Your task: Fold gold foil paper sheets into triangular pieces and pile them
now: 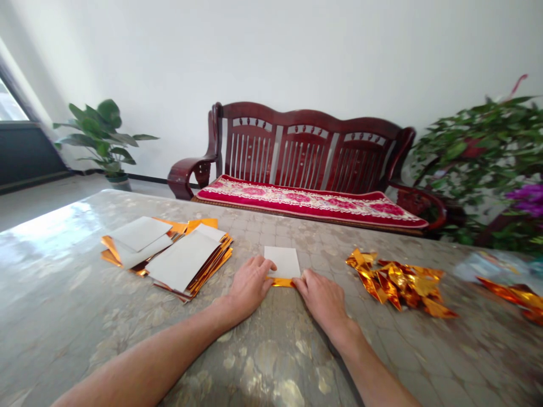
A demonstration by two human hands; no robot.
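Observation:
A small sheet of paper (283,261), white on top with a gold foil edge folded up along its near side, lies on the table (76,282) in front of me. My left hand (248,285) presses its fingertips on the left end of the gold fold. My right hand (320,297) presses on the right end. Both hands have fingers curled down on the paper's near edge.
A loose stack of white-and-gold foil sheets (169,257) lies to the left. A heap of folded gold foil pieces (399,282) lies to the right, with more (515,295) at the far right. Behind the table stand a red wooden bench (305,164) and potted plants (104,135).

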